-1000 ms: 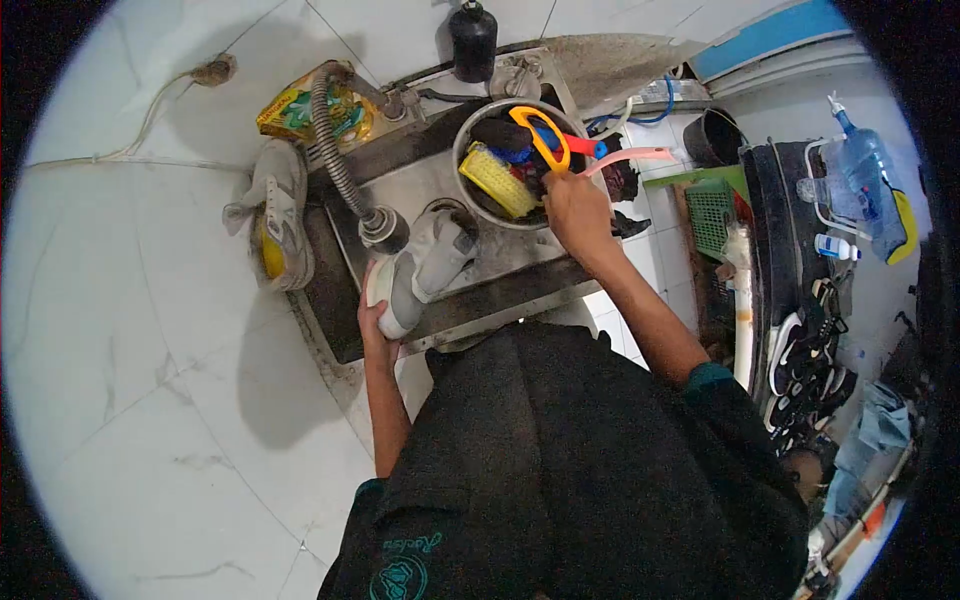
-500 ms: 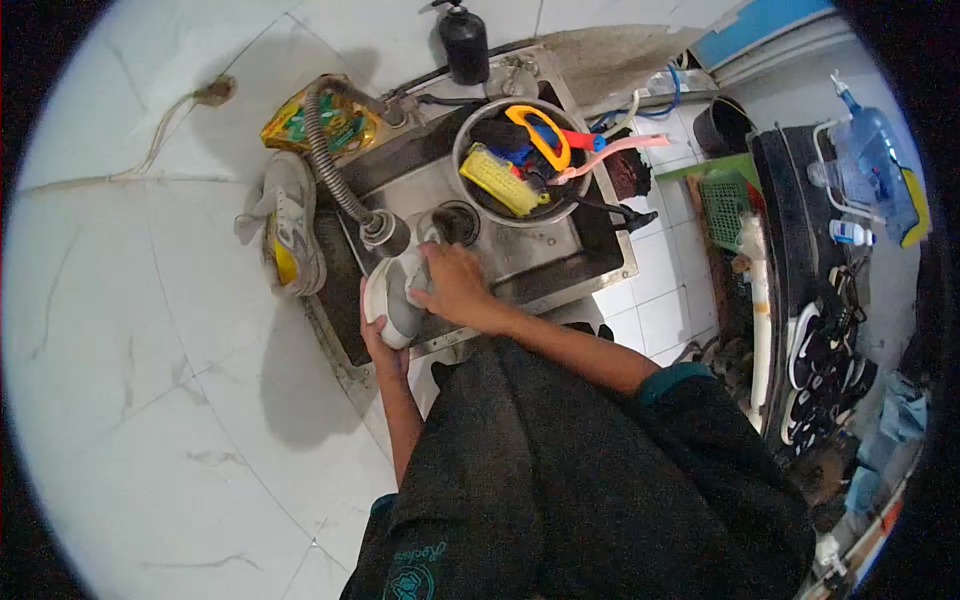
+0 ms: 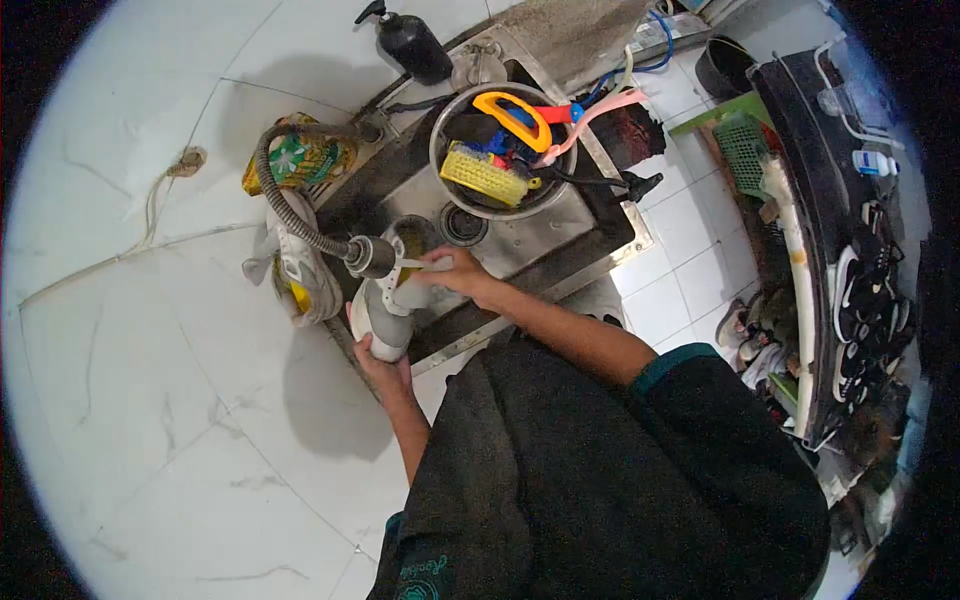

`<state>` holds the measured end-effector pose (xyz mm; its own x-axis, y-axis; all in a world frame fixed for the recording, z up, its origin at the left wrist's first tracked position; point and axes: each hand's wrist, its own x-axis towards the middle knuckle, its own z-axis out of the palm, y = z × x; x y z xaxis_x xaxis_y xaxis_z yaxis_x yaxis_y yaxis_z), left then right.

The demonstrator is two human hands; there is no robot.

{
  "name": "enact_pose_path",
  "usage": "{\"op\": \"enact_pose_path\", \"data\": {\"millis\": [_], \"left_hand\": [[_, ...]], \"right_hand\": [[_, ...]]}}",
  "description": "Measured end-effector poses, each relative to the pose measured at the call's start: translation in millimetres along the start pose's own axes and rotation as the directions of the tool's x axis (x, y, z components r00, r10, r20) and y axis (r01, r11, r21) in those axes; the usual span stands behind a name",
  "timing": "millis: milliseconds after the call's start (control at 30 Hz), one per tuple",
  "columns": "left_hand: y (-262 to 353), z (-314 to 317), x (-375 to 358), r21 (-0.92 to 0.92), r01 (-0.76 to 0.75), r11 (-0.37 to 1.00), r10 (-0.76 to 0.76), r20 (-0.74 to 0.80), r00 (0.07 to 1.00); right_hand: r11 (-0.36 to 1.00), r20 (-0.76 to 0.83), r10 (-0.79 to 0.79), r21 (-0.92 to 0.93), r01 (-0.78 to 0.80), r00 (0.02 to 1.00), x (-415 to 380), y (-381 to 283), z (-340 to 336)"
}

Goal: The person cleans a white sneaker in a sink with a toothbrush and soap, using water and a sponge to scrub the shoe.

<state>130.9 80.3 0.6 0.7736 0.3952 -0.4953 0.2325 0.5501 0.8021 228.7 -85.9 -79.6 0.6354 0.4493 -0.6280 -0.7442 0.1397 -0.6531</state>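
Over the sink (image 3: pixel 510 240) is a grey and white shoe (image 3: pixel 384 318), under the head of a flexible faucet (image 3: pixel 368 256). My left hand (image 3: pixel 384 368) grips the shoe at its near end. Fingers of my right hand (image 3: pixel 462 278) pinch a light strap or flap (image 3: pixel 425 265) on the upper side of the shoe. A second light shoe (image 3: pixel 300 270) with a yellow patch rests on the counter left of the sink.
A metal bowl (image 3: pixel 440 150) holds brushes, among them a yellow one (image 3: pixel 488 174) and an orange-handled one (image 3: pixel 512 120). Behind stand a black pump bottle (image 3: pixel 413 48) and a yellow-green packet (image 3: pixel 310 160). Several shoes lie on a rack (image 3: pixel 815 240) at right.
My right hand has shifted from the shoe's side to the strap, which now stands out from the shoe. The whole view has tilted and shifted.
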Motion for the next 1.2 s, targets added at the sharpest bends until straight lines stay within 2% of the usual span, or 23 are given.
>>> {"op": "enact_pose_path", "data": {"millis": [33, 133, 233, 300, 400, 433, 500, 533, 567, 600, 633, 733, 767, 867, 967, 1067, 1200], "left_hand": [[1, 0, 4, 0.028, -0.015, 1.0, 0.016, -0.021, 1.0], [-6, -22, 24, 0.04, -0.014, 0.999, 0.016, -0.047, 0.999], [-6, -22, 31, 0.05, -0.074, 0.996, 0.075, -0.015, 0.997], [4, 17, 26, 0.068, -0.167, 0.984, 0.167, 0.011, 0.986], [6, 20, 36, 0.143, -0.195, 0.97, 0.197, 0.002, 0.98], [7, 26, 34, 0.14, -0.176, 0.974, 0.186, -0.056, 0.981], [6, 29, 35, 0.249, -0.217, 0.944, 0.233, -0.036, 0.972], [6, 30, 36, 0.302, -0.236, 0.924, 0.254, -0.021, 0.967], [6, 31, 36, 0.265, -0.215, 0.94, 0.231, -0.03, 0.972], [6, 32, 36, 0.229, -0.194, 0.954, 0.207, -0.035, 0.978], [5, 32, 37, 0.193, -0.171, 0.966, 0.181, -0.037, 0.983], [-2, 15, 52, 0.006, 0.028, 1.0, -0.028, -0.069, 0.997], [-7, 10, 54, 0.041, 0.001, 0.999, 0.001, -0.053, 0.999], [-1, 27, 42, 0.112, -0.048, 0.993, 0.05, -0.015, 0.999], [-2, 18, 45, 0.093, -0.008, 0.996, 0.01, -0.02, 1.0], [1, 18, 35, 0.041, 0.051, 0.998, -0.049, -0.038, 0.998], [-9, 26, 32, 0.123, -0.004, 0.992, 0.002, 0.017, 1.0]], "right_hand": [[1.0, 0.014, 0.019, -0.009, -0.019, 1.0, -5, -4, -4], [0.984, 0.223, 0.047, 0.156, -0.083, 0.974, -11, -18, -10], [0.886, 0.317, 0.057, 0.422, -0.194, 0.947, -1, -27, -6], [0.845, 0.325, 0.065, 0.485, -0.225, 0.944, 5, -27, -2], [0.808, 0.343, 0.151, 0.497, -0.315, 0.927, 11, -43, -4], [0.799, 0.345, 0.19, 0.49, -0.349, 0.919, 11, -50, -6], [0.929, 0.044, 0.17, 0.325, -0.175, 0.984, 24, -45, 14], [0.971, -0.107, 0.125, 0.217, -0.099, 0.986, 35, -41, 25], [0.999, -0.26, -0.026, -0.027, 0.02, 0.965, 44, -36, 36], [0.954, -0.366, -0.207, -0.283, 0.103, 0.907, 53, -30, 47], [0.84, -0.418, -0.398, -0.525, 0.14, 0.816, 53, -31, 54], [0.549, -0.26, -0.741, -0.765, 0.336, 0.619, 29, -32, 61], [0.584, -0.251, -0.612, -0.783, 0.215, 0.75, 41, -31, 64], [0.68, -0.145, -0.683, -0.486, 0.55, 0.716, 47, -11, 57], [0.6, -0.233, -0.758, -0.615, 0.511, 0.61, 38, -10, 60], [0.74, -0.223, -0.419, -0.646, 0.189, 0.88, 24, -23, 49], [0.706, -0.295, -0.544, -0.667, 0.238, 0.785, 14, -32, 52]]}}
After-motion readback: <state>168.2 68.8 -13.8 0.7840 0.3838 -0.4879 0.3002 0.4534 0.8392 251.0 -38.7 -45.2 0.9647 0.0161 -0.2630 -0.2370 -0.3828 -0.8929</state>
